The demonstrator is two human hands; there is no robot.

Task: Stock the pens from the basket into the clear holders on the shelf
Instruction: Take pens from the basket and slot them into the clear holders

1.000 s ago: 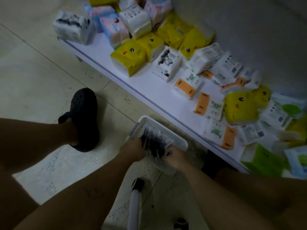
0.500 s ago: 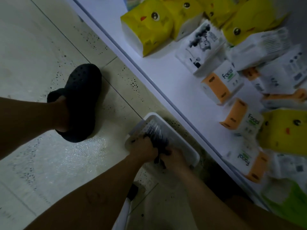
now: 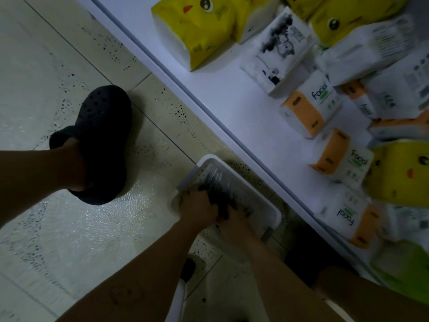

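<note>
On the tiled floor, just beside the front edge of the low white shelf [image 3: 243, 117], a white basket [image 3: 274, 213] is seen with a heap of dark pens [image 3: 214, 184] lying in it. Both hands are lowered into the basket's near end: the left hand [image 3: 197, 209] is curled over the pens with its fingers bent down among them, and the right hand [image 3: 234, 217] is pressed against it from the other side, so a bundle of pens appears to be gathered between the two (the exact count cannot be told; the frame is dim and blurred). No pen is seen lifted clear of the basket. The shelf surface is occupied by tissue packs [image 3: 311, 110], yellow ones toward its far end and orange-and-white ones along the middle; no clear holders are visible anywhere in view. The task is therefore judged to be at an early stage: pens are being collected, the basket looks well filled, and the carrying and stocking remain to be done. A dark clog [image 3: 102, 145] is planted on the floor, well apart from the basket.
</note>
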